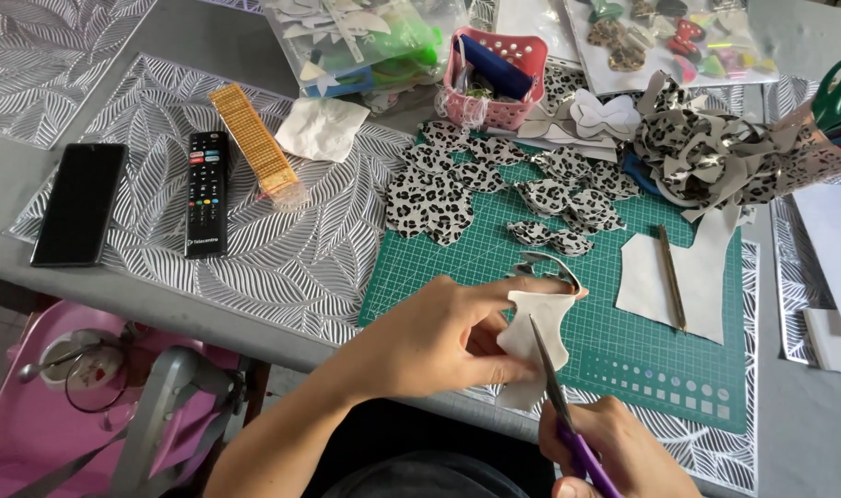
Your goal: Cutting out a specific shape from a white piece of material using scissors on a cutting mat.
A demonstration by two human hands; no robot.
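A small piece of white-backed fabric [538, 339] is in the middle of the work, at the near edge of the green cutting mat [494, 249]. The left hand [448, 337] pinches this piece between the thumb and the fingers, and holds it a little above the mat. A thin strip with leopard print curls up from the top of the piece.

The right hand [614, 452] is closed around the purple handles of the scissors [557, 397]. The blades point up and away from the person, and they lie on the white side of the piece, so the tip is touching it.

Further on the mat there are many cut leopard-print shapes [480, 180], lying flat and close to each other. To the right of them lies a white sheet [706, 277] with a thin pen [671, 277] across it. Behind this sheet is a heap of leopard-print scraps [716, 148], and near it a pink basket [494, 78] stands at the far edge of the mat.

On the left of the mat, on a silver placemat with leaf pattern [282, 249], lie a black remote control [205, 192], a long golden strip [256, 140] and a crumpled white tissue [321, 127]. A black phone [79, 203] lies at the left edge of the same placemat. Below the table edge, at the lower left, a pink chair [98, 397] is visible.
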